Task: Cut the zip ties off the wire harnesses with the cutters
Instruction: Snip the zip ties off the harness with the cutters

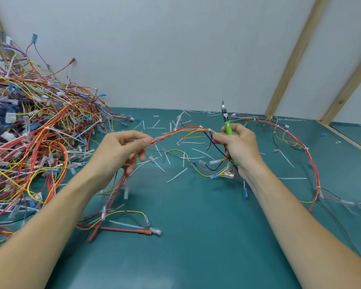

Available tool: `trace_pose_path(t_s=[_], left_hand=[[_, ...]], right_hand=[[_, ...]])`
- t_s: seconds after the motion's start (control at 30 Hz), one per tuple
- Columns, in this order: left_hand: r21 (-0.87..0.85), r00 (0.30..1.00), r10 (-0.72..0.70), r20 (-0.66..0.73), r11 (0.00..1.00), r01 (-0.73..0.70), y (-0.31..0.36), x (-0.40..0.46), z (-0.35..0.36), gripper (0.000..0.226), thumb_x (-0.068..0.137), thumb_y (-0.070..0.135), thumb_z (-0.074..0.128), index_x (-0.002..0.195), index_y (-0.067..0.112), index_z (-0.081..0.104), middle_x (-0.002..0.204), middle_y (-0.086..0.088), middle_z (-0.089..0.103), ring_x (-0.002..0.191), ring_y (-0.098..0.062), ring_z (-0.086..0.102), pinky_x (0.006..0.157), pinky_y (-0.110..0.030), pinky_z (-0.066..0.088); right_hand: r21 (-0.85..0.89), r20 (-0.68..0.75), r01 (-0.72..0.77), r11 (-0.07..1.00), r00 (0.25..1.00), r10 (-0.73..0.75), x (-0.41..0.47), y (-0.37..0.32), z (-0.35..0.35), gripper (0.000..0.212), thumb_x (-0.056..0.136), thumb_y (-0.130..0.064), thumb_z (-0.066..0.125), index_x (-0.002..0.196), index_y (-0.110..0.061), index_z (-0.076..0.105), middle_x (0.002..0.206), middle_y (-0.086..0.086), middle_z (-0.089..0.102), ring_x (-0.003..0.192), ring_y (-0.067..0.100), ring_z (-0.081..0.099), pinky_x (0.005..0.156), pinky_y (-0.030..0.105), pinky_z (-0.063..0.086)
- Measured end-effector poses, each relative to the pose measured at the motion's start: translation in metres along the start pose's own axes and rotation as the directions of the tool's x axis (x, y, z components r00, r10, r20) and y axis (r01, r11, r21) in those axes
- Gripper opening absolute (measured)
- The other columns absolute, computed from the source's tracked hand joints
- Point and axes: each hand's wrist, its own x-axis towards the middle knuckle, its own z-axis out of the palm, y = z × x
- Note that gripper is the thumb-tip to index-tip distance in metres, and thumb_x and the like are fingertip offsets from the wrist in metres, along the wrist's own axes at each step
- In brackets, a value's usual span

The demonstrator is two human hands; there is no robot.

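Many cut zip ties [176, 175] are scattered over the green surface [196, 247]. One harness [183, 131] is pinched above its middle by the left hand [121, 151] and right hand [238, 144], which also grips the cutters [226, 122]. A big pile [29, 132] is left at the left edge.

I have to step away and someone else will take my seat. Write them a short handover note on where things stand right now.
Left hand: pinches the harness now being worked, lifted off the mat.
Right hand: holds the same harness's other end together with the green-handled cutters, blades pointing up, not on a tie.
Done: many cut zip tie pieces lie scattered on the green mat; another harness lies to the right.
Left: white ties still show on the held harness, and a big pile of harnesses waits at the left.
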Motion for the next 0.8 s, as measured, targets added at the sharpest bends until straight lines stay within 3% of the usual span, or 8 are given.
trace_pose_path(t_s=[0.1,0.17,0.27,0.37,0.43,0.57,0.7,0.8], left_hand=[[0.336,0.964,0.043,-0.261,0.941,0.048,-0.011,0.005,-0.006,0.012,0.091,0.025,0.072,0.099,0.016,0.073,0.074,0.006,0.074,0.055,-0.017,0.063,0.059,-0.029,0.051],[0.659,0.881,0.325,-0.343,0.752,-0.020,-0.010,-0.001,-0.002,0.022,0.089,0.011,0.066,0.108,0.020,0.069,0.100,0.007,0.074,0.091,-0.018,0.068,0.087,-0.038,0.053],[0.734,0.651,0.705,-0.280,0.595,-0.329,0.005,-0.013,0.011,0.040,0.080,-0.006,0.048,0.111,0.012,0.066,0.106,-0.003,0.064,0.101,-0.025,0.060,0.090,-0.047,0.047],[0.729,0.487,0.866,-0.117,0.408,-0.549,0.016,-0.026,0.032,0.029,0.080,-0.005,0.048,0.100,0.009,0.065,0.095,-0.004,0.062,0.090,-0.027,0.056,0.080,-0.041,0.044],[0.650,0.545,0.838,0.035,0.395,-0.649,0.015,-0.033,0.047,0.022,0.084,-0.003,0.050,0.095,0.008,0.066,0.089,-0.003,0.064,0.084,-0.024,0.058,0.076,-0.035,0.046],[0.684,0.782,0.616,0.096,0.530,-0.501,0.004,-0.029,0.060,0.036,0.087,-0.005,0.058,0.121,0.007,0.061,0.119,-0.004,0.065,0.113,-0.024,0.059,0.099,-0.032,0.045],[0.788,0.799,0.579,0.165,0.409,-0.460,-0.003,-0.020,0.055,0.022,0.098,0.019,0.062,0.118,0.011,0.066,0.118,0.000,0.067,0.117,-0.022,0.060,0.124,-0.041,0.019],[0.733,0.850,0.518,0.090,0.544,-0.409,-0.005,-0.018,0.049,0.016,0.099,0.025,0.060,0.092,0.013,0.069,0.087,0.002,0.066,0.089,-0.023,0.062,0.125,-0.047,0.017]], right_hand=[[-0.079,0.033,-0.012,0.997,0.999,0.015,-0.003,0.001,0.002,0.026,0.082,-0.001,0.079,0.090,-0.015,0.059,0.074,0.006,0.071,0.058,0.012,0.066,0.047,0.012,0.042],[-0.138,0.055,-0.016,0.990,0.998,0.024,-0.006,0.002,0.005,0.026,0.080,-0.002,0.080,0.089,-0.016,0.059,0.073,0.006,0.072,0.063,0.018,0.067,0.059,0.021,0.050],[-0.215,0.076,-0.006,0.977,0.997,0.023,-0.010,0.004,0.013,0.025,0.078,-0.007,0.081,0.088,-0.019,0.062,0.071,0.003,0.074,0.067,0.022,0.073,0.076,0.034,0.055],[-0.270,0.108,0.001,0.963,0.994,0.029,-0.014,0.006,0.019,0.024,0.078,-0.010,0.080,0.090,-0.020,0.062,0.068,0.002,0.075,0.078,0.029,0.077,0.081,0.038,0.055],[-0.251,0.143,-0.016,0.968,0.988,0.054,-0.018,0.004,0.022,0.024,0.079,-0.008,0.079,0.090,-0.019,0.062,0.069,0.001,0.075,0.072,0.024,0.077,0.070,0.032,0.054],[-0.164,0.286,-0.081,0.983,0.950,0.126,-0.028,-0.006,0.025,0.026,0.081,-0.005,0.079,0.093,-0.018,0.060,0.073,0.001,0.075,0.064,0.014,0.073,0.046,0.019,0.036],[-0.137,0.472,-0.093,0.986,0.869,0.148,-0.039,-0.013,0.027,0.026,0.084,-0.007,0.078,0.098,-0.016,0.059,0.072,0.002,0.074,0.057,0.008,0.067,0.047,0.023,0.034],[-0.161,0.554,-0.078,0.984,0.818,0.155,-0.045,-0.016,0.028,0.024,0.085,-0.009,0.078,0.099,-0.016,0.060,0.072,0.004,0.073,0.054,0.005,0.061,0.048,0.022,0.036]])
